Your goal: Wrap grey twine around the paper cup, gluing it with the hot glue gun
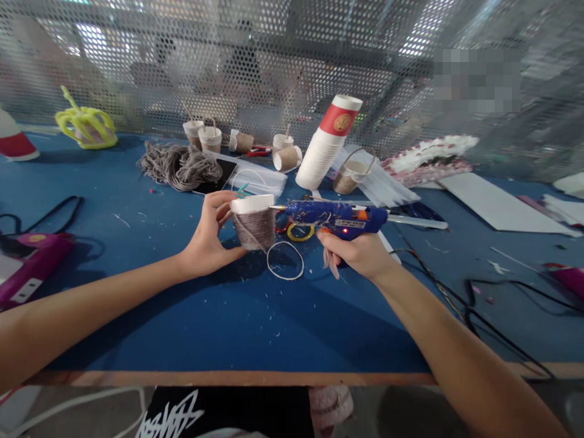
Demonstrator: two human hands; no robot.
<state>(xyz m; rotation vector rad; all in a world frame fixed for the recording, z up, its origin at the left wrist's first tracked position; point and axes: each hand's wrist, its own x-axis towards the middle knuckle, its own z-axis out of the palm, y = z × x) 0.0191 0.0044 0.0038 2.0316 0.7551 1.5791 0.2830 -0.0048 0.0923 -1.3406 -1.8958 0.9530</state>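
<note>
My left hand (210, 231) grips a paper cup (254, 225) from its left side. Grey-brown cord is wound around the cup up to a bare white band at the rim. A loose cord end hangs at its lower right. My right hand (358, 250) is closed around the handle of a blue glue gun (335, 218), with a clear glue stick poking out of its back and a small red light lit. The gun's nozzle points left and meets or nearly meets the white band; I cannot tell which. A white ring of cord (285, 277) lies just below the cup.
Behind stand a leaning stack of paper cups (322, 152), a grey yarn bundle (180, 167), several small cord-wrapped cups and glue sticks (383, 182). A purple glue gun (41, 264) lies left; black cables (474, 304) run along the right.
</note>
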